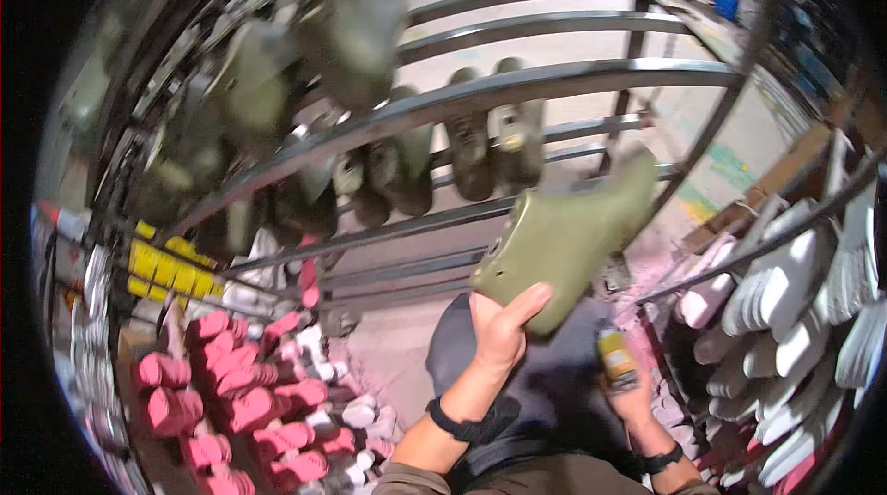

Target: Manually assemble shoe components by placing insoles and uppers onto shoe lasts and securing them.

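My left hand (504, 324) grips an olive-green boot-shaped shoe last (564, 245) by its lower end, with the thumb lying over its face. The last tilts up toward the right, in front of a metal rack (554, 79). Low on the right, my right hand (631, 393) is closed round a small yellow-and-grey object (614, 356), too blurred to name exactly. More olive-green lasts (356, 42) stand on the rack's upper level. Others, such as one dark olive last (473, 139), rest on the level below.
Pink lasts (249, 403) and white ones crowd the lower left, near a yellow stack (166, 268). White and grey foot-shaped pieces (785, 310) hang in rows at the right. A blue container (727, 3) stands at the far right. Rack bars cross in front of me.
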The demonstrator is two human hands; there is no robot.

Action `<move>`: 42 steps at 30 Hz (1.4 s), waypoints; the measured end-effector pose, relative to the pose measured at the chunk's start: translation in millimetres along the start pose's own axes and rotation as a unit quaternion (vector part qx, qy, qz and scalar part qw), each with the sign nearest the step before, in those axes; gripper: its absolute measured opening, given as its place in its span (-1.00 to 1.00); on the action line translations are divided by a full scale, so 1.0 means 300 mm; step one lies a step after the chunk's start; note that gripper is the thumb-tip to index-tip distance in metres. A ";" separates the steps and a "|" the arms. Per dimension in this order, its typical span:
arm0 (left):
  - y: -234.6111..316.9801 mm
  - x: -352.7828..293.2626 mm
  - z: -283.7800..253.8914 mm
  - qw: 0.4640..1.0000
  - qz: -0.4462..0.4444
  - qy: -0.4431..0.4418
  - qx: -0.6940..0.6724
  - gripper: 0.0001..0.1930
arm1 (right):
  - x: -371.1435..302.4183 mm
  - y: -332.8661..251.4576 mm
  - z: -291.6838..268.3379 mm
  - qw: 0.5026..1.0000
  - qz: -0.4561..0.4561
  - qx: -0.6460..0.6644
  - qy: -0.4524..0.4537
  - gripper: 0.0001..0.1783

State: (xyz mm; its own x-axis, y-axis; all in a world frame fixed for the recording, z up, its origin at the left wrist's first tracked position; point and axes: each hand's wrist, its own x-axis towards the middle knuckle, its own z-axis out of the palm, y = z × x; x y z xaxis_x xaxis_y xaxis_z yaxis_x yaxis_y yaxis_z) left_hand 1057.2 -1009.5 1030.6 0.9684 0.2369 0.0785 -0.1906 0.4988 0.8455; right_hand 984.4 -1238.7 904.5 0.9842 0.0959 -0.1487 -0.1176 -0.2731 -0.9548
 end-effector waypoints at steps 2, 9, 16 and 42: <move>0.028 -0.107 -0.103 0.984 -0.108 0.076 -0.119 -0.56 | -0.005 0.183 -0.070 0.993 -0.009 -0.010 0.116 -0.55; -0.104 -0.358 -0.447 0.932 -0.308 0.177 -0.070 -0.57 | 0.116 0.121 -0.080 0.982 0.121 0.143 0.037 -0.64; 0.174 -0.328 -0.669 0.847 -0.301 0.099 0.427 -0.51 | 0.231 -0.036 0.082 0.996 0.054 0.068 0.014 -0.59; 1.650 -0.613 -1.295 0.509 -0.139 0.656 0.540 -0.69 | 0.310 0.159 0.041 0.999 0.024 0.020 -0.044 -0.47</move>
State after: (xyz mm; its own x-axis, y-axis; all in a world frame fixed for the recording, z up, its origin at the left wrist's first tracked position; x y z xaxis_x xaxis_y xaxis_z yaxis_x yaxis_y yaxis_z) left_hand 722.1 -482.2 1229.5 -0.1412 0.9884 0.0554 0.8096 0.0831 0.5811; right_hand 1068.8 -1231.1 841.9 0.9622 0.1669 -0.2151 -0.1717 -0.2414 -0.9551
